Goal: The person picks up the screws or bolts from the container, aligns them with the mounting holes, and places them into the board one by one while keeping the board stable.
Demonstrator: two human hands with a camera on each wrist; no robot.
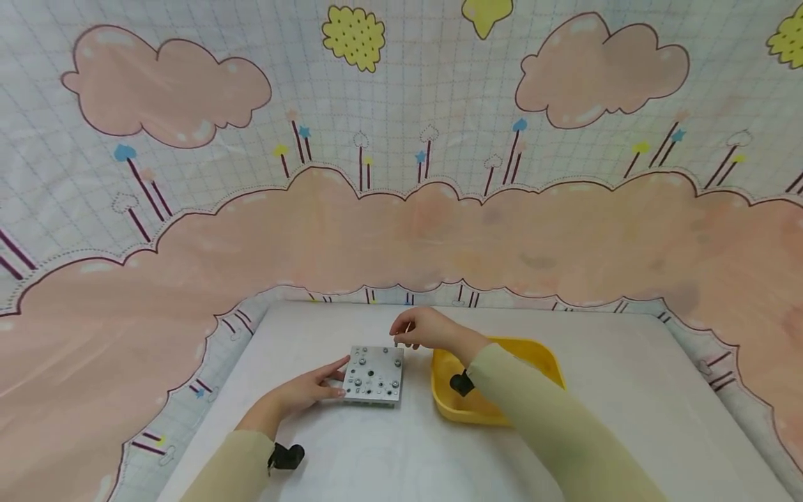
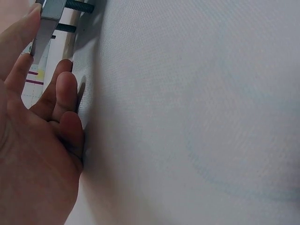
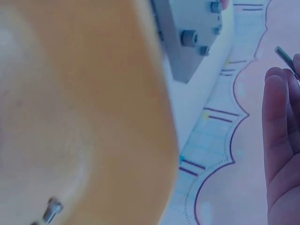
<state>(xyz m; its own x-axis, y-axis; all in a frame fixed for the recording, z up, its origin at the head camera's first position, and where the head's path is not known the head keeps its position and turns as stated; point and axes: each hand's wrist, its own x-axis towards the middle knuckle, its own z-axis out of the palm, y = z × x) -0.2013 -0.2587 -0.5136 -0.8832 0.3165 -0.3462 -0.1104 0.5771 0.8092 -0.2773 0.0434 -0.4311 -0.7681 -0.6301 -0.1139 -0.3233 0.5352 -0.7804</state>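
— Nearest the camera?
— Two pale sleeves, each with a black wrist strap. Left hand (image 1: 307, 390) flat beside the metal block (image 1: 375, 375), fingers (image 2: 65, 89) straight, touching its left edge.

— And the block itself?
— Square, grey, studded with bolts and holes, lying on the white bench (image 1: 627, 390), just left of the yellow tray (image 1: 546, 355).

— Right hand?
— Raised over the block's far right corner. Right hand (image 1: 426, 329) curled, pinching a small screw (image 3: 287, 60) at the fingertips, threaded end showing in the wrist view.

— Anything in the tray?
— One loose bolt (image 3: 50, 210) on its floor, seen from the right wrist.

— Behind all that?
— Cloth (image 1: 401, 209) printed with pink clouds, hung at the back and spread under the bench edges.
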